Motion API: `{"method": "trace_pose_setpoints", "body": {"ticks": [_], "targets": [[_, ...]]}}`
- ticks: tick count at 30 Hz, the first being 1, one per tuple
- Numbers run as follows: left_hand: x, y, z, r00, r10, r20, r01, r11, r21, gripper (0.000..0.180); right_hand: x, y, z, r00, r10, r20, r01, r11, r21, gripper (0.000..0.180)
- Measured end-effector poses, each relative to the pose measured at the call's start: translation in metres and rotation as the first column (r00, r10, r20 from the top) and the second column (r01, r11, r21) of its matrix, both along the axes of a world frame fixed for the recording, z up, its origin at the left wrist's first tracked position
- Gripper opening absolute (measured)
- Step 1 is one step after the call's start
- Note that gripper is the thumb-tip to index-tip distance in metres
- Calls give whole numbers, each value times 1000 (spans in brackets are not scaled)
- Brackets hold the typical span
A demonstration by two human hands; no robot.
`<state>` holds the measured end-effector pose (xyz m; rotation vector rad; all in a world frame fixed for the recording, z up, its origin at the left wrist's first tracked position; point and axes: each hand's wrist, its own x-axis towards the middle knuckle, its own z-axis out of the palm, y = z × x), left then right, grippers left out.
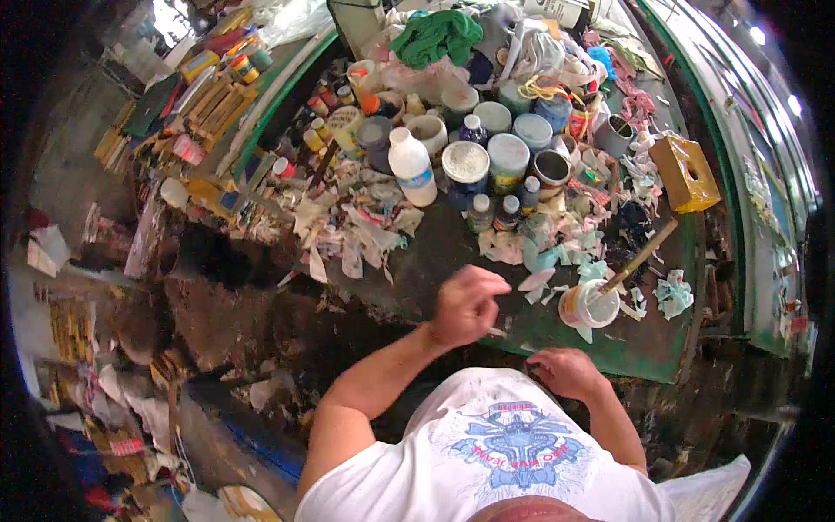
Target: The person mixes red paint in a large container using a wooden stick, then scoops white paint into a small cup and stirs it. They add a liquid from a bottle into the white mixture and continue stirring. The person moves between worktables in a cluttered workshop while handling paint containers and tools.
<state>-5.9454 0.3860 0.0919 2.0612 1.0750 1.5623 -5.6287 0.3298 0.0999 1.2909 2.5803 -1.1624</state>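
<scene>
My left hand (470,306) is over the near edge of the dark table, its fingers curled in. Whatever they hold, if anything, cannot be made out; a small pale sliver shows just below them. A pinkish paper scrap (537,280) lies to its right. My right hand (570,372) is lower, at the table's green front edge (600,361), with bent fingers pressed together; what is in them is hidden. Beyond it stands a white tub (589,306) with a wooden-handled brush (639,254) leaning out to the right.
A white bottle (410,167), several paint jars (508,163) and small dark bottles (508,211) crowd the table's middle. Torn rag and paper scraps (357,230) lie around them. A yellow box (685,174) stands at the right, and a green cloth (437,39) tops the heap behind.
</scene>
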Motion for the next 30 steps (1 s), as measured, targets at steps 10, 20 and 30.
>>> {"method": "trace_pose_setpoints", "body": {"ticks": [10, 20, 30], "targets": [[-252, 303, 102, 865, 350, -359, -424, 893, -150, 21, -55, -52, 18, 928, -337, 158, 350, 935, -63, 27], [-198, 454, 41, 498, -150, -854, -326, 881, -344, 37, -58, -120, 10, 700, -614, 364, 667, 744, -29, 27], [-183, 473, 54, 375, -238, -896, -396, 833, -387, 40, -70, -142, 12, 613, -693, 380, 772, 628, -98, 29]]}}
